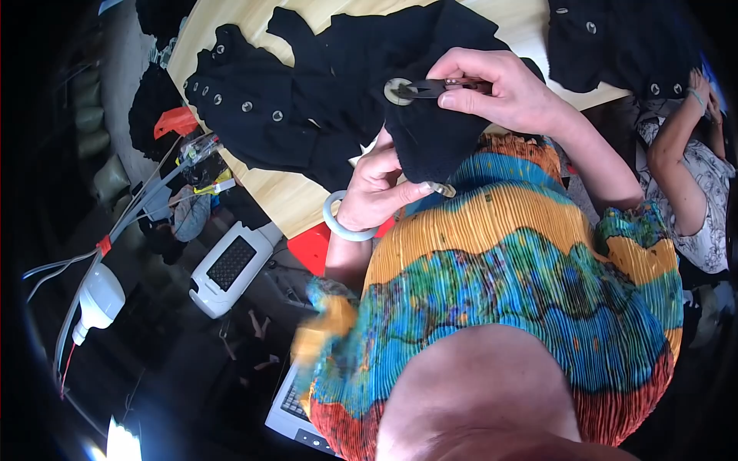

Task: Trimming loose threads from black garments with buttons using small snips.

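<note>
Now the left hand (pixel 378 188) pinches black cloth (pixel 430 138) while the right hand (pixel 500 88) clamps small snips (pixel 438 87) at a button (pixel 397 91).

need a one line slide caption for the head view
Left hand grips black fabric while right hand holds small dark snips at its round pale button, over a wooden table.

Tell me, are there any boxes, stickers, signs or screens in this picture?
No readable boxes, signs or lit screens show.
White device: left of the wooden table, rounded, with a dark grid panel.
Keyboard: bottom middle, pale with dark keys, partly hidden.
</note>
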`<state>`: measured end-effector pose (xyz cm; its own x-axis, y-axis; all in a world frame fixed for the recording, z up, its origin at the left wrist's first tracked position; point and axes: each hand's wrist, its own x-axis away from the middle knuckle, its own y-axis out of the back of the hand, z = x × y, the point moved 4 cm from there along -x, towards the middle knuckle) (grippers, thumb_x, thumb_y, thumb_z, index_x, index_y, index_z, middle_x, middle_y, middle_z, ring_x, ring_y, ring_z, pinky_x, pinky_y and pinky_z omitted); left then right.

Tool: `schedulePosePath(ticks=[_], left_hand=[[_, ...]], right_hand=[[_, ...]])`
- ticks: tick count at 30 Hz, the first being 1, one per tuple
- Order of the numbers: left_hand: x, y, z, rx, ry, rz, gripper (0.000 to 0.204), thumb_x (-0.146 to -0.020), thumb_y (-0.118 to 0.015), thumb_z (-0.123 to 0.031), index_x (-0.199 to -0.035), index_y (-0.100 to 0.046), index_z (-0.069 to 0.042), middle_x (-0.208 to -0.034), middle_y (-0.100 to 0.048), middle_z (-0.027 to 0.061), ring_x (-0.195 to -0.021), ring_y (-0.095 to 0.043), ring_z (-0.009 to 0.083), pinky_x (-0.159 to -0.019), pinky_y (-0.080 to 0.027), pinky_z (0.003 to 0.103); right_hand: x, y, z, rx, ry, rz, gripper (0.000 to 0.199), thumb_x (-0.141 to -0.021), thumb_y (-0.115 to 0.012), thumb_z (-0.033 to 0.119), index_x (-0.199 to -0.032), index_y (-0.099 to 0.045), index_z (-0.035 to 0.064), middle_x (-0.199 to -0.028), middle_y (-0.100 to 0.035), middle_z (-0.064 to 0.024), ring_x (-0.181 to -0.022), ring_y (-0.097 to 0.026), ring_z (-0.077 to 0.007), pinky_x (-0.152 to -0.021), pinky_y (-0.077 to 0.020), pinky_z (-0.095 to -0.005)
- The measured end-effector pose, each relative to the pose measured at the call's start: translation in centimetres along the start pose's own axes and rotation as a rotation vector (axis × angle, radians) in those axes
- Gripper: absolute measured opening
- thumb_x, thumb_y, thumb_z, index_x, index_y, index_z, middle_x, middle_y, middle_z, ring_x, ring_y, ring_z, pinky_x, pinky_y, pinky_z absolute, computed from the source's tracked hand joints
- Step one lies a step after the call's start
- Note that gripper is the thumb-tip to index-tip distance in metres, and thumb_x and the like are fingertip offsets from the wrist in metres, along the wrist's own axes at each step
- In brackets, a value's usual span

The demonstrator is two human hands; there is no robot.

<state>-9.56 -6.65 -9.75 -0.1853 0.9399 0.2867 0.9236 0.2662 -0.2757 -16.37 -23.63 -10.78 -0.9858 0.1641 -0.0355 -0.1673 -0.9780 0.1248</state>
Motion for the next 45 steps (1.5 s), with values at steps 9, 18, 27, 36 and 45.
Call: schedulePosePath(ticks=[9,18,27,36,45], left_hand=[[-0.4,-0.1,-0.6,-0.11,-0.056,0.044,0.018,-0.066,-0.065,0.0,-0.083,-0.061,-0.001,-0.12,-0.038,0.0126,-0.113,-0.035,0.0245,-0.092,-0.028,0.034],[-0.9,-0.5,-0.9,-0.229,-0.137,0.098,0.018,-0.067,-0.063,0.001,-0.085,-0.06,0.0,-0.123,-0.035,0.0156,-0.116,-0.032,0.0267,-0.092,-0.027,0.034],[-0.8,-0.1,-0.8,-0.11,-0.111,0.071,0.018,-0.067,-0.064,-0.001,-0.085,-0.061,-0.001,-0.121,-0.038,0.0148,-0.115,-0.033,0.0261,-0.094,-0.025,0.034],[-0.3,-0.2,-1.1,-0.126,-0.061,0.083,0.02,-0.068,-0.064,-0.002,-0.087,-0.059,-0.001,-0.118,-0.04,0.0128,-0.113,-0.034,0.0249,-0.093,-0.025,0.034],[1.1,0.6,0.3,0.14,-0.039,0.136,0.026,-0.066,-0.059,0.006,-0.091,-0.056,0.002,-0.112,-0.042,0.0103,-0.108,-0.038,0.0222,-0.091,-0.028,0.033]], right_hand=[[-0.2,0.1,0.6,0.047,0.016,-0.003,0.016,-0.074,-0.059,0.011,-0.087,-0.055,0.0017,-0.067,-0.052,-0.001,-0.058,-0.046,-0.0063,-0.052,-0.0378,-0.0196],[0.1,-0.1,0.9,0.095,0.096,-0.062,0.015,-0.074,-0.06,0.01,-0.085,-0.056,0.0009,-0.066,-0.052,-0.0028,-0.056,-0.047,-0.008,-0.051,-0.038,-0.0193],[-0.1,0.3,0.5,0.02,-0.018,-0.158,0.016,-0.074,-0.061,0.014,-0.084,-0.054,0.0032,-0.063,-0.053,-0.0012,-0.055,-0.047,-0.0062,-0.051,-0.0391,-0.0205],[-0.4,-0.9,2.9,0.203,0.234,-0.011,0.031,-0.066,-0.058,0.003,-0.096,-0.055,0.0083,-0.074,-0.058,-0.0075,-0.057,-0.054,-0.0164,-0.054,-0.043,-0.025],[-1.4,3.1,0.2,-0.054,0.022,-0.358,0.013,-0.082,-0.051,0.012,-0.09,-0.055,0.0015,-0.082,-0.054,0.0012,-0.074,-0.049,-0.0048,-0.067,-0.0382,-0.0162]])
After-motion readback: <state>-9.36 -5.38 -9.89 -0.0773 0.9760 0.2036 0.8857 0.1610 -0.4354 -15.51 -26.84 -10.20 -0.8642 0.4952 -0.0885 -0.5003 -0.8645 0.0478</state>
